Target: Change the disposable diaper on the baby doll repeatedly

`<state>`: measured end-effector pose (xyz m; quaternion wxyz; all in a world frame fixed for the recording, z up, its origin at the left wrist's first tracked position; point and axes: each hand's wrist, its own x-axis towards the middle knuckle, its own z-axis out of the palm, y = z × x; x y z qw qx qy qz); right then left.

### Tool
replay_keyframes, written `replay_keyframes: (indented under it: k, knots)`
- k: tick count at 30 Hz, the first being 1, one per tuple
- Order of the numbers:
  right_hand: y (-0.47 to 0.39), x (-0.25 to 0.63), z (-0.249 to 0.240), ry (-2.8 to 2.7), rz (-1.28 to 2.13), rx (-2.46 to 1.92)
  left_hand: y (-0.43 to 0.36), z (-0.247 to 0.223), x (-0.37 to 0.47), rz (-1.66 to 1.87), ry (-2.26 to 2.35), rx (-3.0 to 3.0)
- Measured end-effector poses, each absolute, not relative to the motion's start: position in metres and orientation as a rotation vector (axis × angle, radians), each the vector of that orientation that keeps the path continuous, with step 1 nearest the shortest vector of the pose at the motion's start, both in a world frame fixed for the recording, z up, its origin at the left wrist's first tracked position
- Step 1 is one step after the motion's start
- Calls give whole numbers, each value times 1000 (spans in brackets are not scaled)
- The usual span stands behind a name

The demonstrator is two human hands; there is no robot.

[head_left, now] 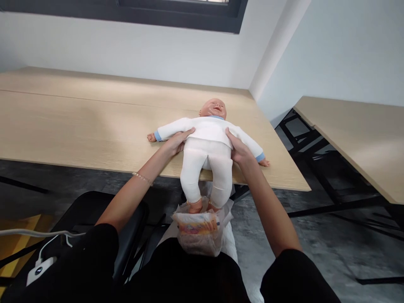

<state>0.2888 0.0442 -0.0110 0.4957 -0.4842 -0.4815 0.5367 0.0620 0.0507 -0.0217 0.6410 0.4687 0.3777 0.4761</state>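
A baby doll (208, 130) in a white top with blue cuffs and white leggings lies on its back, arms spread wide. Its head points toward the wall and its legs hang over the table's front edge. My left hand (179, 141) grips one side of its torso, thumb on the white top. On the opposite side my right hand (238, 147) holds the torso the same way. Below the doll's feet, a translucent plastic package (199, 235) with an orange and purple print rests on my lap.
The light wooden table (94, 122) runs along the wall. Another table (356, 130) with black legs stands to the right. A black chair (91, 210) is at the left, near a white device (41, 269) with cables. A yellow object (22, 240) sits at the far left.
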Motion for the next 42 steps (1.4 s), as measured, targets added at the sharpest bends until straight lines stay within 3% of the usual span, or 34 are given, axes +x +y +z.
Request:
replay_keyframes:
  k: [3, 9, 22, 29, 34, 42]
  knots:
    - [13, 306, -10, -1098, 1500, -1197, 22, -21, 59, 1190, 981, 1036]
    - [-27, 318, -22, -1134, 1073, -1217, -18, -21, 56, 1343, 1140, 1200]
    - [-23, 291, -44, -1390, 485, -1382, -14, -33, 69, 1431, 1427, 1677]
    - [-21, 298, -44, -1348, 598, -1397, -23, -25, 64, 1455, 1336, 1539]
    - [-81, 302, -41, -1227, 805, -1332, -81, -21, 63, 1262, 1485, 1471]
    - [-126, 281, -42, -1432, 682, -1424, -102, -28, 76, 1222, 1456, 1640]
